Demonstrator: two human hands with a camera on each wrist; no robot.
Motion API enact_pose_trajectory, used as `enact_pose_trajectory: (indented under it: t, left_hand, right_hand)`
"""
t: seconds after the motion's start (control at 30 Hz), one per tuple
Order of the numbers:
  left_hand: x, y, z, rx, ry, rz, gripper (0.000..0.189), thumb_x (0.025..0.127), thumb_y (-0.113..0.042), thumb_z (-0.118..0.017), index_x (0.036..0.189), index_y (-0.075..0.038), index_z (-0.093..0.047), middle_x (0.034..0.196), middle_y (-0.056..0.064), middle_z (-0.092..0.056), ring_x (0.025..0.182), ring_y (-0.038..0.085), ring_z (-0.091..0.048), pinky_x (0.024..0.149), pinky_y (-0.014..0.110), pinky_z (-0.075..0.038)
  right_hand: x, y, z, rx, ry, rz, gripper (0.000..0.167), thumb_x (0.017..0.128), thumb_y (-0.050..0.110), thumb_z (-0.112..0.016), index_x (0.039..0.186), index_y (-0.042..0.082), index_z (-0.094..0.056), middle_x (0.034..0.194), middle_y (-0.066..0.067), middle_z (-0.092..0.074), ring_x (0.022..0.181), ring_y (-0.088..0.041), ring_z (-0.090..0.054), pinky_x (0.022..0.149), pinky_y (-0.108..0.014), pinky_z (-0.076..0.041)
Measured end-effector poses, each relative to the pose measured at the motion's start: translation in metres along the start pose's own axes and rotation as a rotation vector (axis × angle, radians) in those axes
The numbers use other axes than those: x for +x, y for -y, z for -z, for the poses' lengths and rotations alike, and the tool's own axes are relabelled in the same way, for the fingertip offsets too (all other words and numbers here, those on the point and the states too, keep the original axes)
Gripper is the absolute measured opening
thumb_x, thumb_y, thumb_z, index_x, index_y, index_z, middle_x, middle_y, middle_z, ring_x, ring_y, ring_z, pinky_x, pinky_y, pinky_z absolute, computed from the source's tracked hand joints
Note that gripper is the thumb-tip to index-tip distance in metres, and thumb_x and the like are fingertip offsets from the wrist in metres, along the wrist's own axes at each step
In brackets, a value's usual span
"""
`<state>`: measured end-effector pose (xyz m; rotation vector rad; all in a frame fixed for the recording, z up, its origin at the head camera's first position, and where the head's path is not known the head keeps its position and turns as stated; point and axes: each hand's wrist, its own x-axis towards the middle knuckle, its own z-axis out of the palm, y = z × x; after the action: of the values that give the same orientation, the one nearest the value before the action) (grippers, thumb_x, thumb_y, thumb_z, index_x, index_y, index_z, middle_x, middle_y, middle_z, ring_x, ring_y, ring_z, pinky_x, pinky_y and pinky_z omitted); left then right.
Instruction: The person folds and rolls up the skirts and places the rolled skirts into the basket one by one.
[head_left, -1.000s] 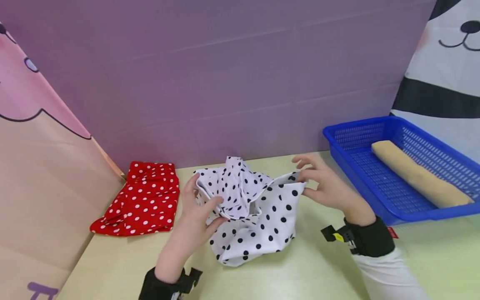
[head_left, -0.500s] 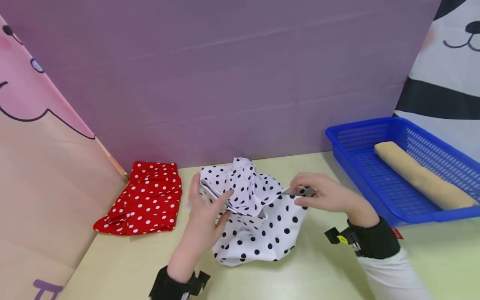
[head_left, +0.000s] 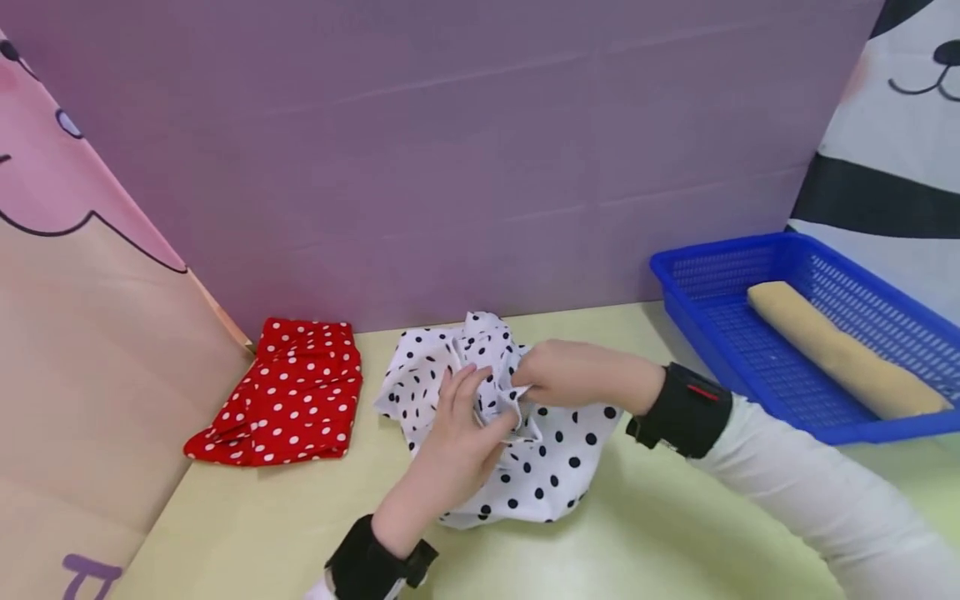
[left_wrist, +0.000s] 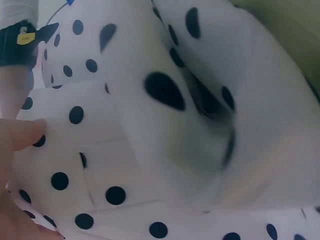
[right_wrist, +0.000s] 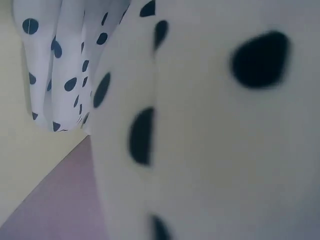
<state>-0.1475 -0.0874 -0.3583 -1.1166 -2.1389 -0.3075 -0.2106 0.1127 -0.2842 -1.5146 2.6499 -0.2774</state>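
A white cloth with black polka dots [head_left: 558,467], shaped like a loose bag with a hemmed mouth, lies crumpled mid-table. My left hand [head_left: 459,433] holds its near-left part, fingers bent over the gathered folds and thumb towards the right hand. Close beside it, my right hand [head_left: 551,372] pinches a fold of the mouth with curled fingers, its fingertips partly hidden in the cloth. In the left wrist view, the dotted cloth [left_wrist: 150,150] fills most of the picture. The right wrist view is also mostly covered by the cloth [right_wrist: 210,140].
A folded red cloth with white dots [head_left: 300,392] lies to the left on the pale table [head_left: 255,533]. At right, a blue plastic basket [head_left: 720,392] holds a rolled beige cloth [head_left: 840,350]. A purple curtain [head_left: 450,167] hangs behind the table.
My right hand has moved left from the cloth's right corner to its middle, bringing the edge inward. My left hand has shifted right from the left rim, and the mouth has folded in.
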Motion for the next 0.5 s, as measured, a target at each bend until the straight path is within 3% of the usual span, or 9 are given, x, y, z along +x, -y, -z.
enact_pose_trajectory:
  t: [0.13,0.3,0.4,0.5]
  left_hand:
    - [0.005,0.002,0.0,-0.028,0.022,-0.001,0.042,0.072,-0.008,-0.077,0.109,-0.02,-0.061,0.137,0.026,-0.026,0.129,0.047,-0.028,0.099,0.07,-0.03]
    - [0.007,0.002,0.002,0.001,0.107,0.011,0.019,0.075,-0.009,-0.074,0.088,-0.02,-0.066,0.14,0.026,-0.028,0.132,0.049,-0.023,0.097,0.076,-0.023]
    - [0.005,0.005,0.008,-0.052,0.09,0.026,0.019,0.073,-0.004,-0.074,0.083,-0.018,-0.066,0.141,0.027,-0.026,0.134,0.05,-0.019,0.099,0.076,-0.019]
    - [0.001,0.012,0.017,-0.118,0.053,0.024,0.014,0.077,-0.003,-0.069,0.082,-0.015,-0.064,0.141,0.028,-0.026,0.135,0.051,-0.016,0.104,0.072,-0.014]
  right_hand:
    - [0.007,0.0,0.011,-0.001,0.008,-0.112,0.026,0.091,0.013,-0.057,0.065,0.013,-0.056,0.059,0.007,-0.045,0.054,-0.006,-0.041,0.054,-0.019,-0.037]
    - [0.017,0.0,0.04,-0.061,0.04,-0.267,0.031,0.094,0.016,-0.051,0.063,0.012,-0.051,0.056,0.005,-0.039,0.048,-0.008,-0.037,0.048,-0.02,-0.032]
    - [0.017,-0.008,0.06,-0.081,0.013,-0.378,0.031,0.095,0.017,-0.047,0.064,0.011,-0.05,0.058,0.002,-0.041,0.047,-0.01,-0.038,0.048,-0.023,-0.036]
    - [0.01,-0.024,0.074,-0.082,-0.032,-0.502,0.032,0.096,0.019,-0.043,0.067,0.009,-0.05,0.06,-0.001,-0.042,0.049,-0.013,-0.04,0.053,-0.027,-0.039]
